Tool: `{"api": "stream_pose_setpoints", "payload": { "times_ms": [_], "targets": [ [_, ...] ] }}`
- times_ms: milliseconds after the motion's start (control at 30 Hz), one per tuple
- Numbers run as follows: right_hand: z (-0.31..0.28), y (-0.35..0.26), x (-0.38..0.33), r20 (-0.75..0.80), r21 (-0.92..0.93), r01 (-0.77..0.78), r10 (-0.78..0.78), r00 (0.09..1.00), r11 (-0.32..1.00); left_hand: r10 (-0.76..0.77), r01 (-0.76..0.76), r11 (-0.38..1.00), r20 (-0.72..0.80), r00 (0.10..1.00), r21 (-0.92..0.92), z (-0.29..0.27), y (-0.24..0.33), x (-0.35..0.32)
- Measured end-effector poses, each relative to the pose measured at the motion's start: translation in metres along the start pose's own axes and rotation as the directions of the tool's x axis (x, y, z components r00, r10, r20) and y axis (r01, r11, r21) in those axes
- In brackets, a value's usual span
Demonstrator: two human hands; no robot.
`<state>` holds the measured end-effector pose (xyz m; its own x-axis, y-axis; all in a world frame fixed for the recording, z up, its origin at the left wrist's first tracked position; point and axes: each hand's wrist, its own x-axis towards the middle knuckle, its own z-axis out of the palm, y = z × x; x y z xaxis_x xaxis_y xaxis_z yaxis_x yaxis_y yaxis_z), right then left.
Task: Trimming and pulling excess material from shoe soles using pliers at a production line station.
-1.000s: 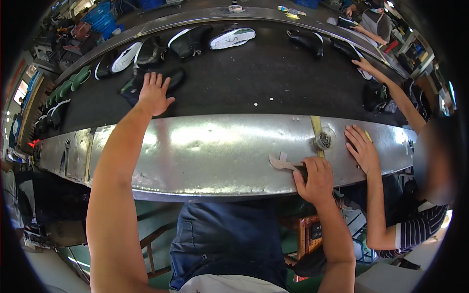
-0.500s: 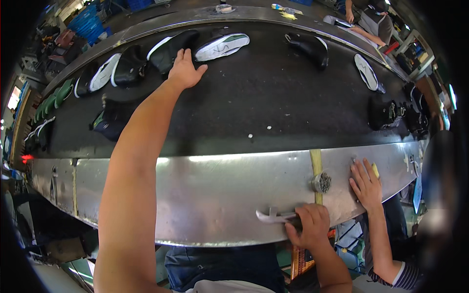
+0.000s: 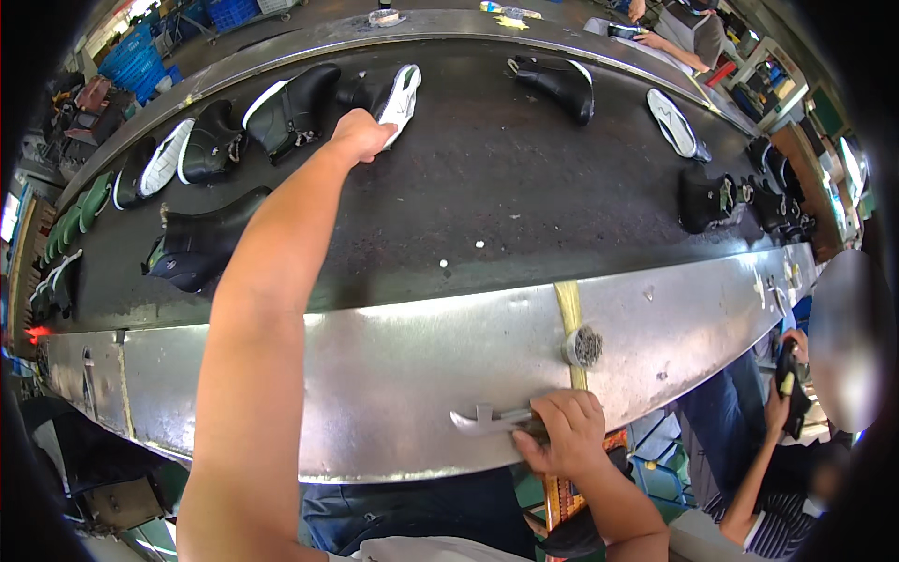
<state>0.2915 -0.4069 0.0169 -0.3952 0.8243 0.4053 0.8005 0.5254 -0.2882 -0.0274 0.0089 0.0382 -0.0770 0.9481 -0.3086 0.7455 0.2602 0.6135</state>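
Note:
At the far middle of the dark belt, my left hand (image 3: 360,137) is closed on a black boot with a white sole (image 3: 405,94). The thumb lies against the sole, and the other fingers are mostly hidden. Near the metal ledge's front edge, my right hand (image 3: 567,433) grips a hammer (image 3: 482,421) by its handle, the metal head pointing left over the ledge. Just left of my left hand lies another black boot (image 3: 298,110) with a white sole edge. A dark boot (image 3: 208,242) rests closer in, partly behind my left forearm.
The metal ledge (image 3: 403,375) bears a small tin of nails (image 3: 584,347) beside a yellow strip. More boots line the belt at left; another boot (image 3: 560,86) lies far right of centre. At right, a co-worker in a striped sleeve (image 3: 783,525) holds a black shoe (image 3: 792,389).
My left hand has taken hold of the boot and turned it, its white sole now nearly upright. The co-worker's hand has left the ledge and now holds a shoe. The view has shifted.

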Motion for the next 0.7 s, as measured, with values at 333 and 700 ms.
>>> {"api": "stream_pose_setpoints", "payload": {
  "times_ms": [333, 700],
  "targets": [
    [0.003, -0.013, -0.006, -0.117, 0.014, 0.006, -0.004, 0.993, 1.0, 0.425, -0.221, 0.439, -0.016, 0.905, -0.871, -0.018, -0.124, -0.29],
    [0.017, -0.023, -0.02, -0.149, -0.165, 0.009, -0.033, 0.988, 0.986, 0.481, -0.276, 0.787, 0.268, 0.835, -0.552, 0.109, -0.245, -0.63]
  ]
}}
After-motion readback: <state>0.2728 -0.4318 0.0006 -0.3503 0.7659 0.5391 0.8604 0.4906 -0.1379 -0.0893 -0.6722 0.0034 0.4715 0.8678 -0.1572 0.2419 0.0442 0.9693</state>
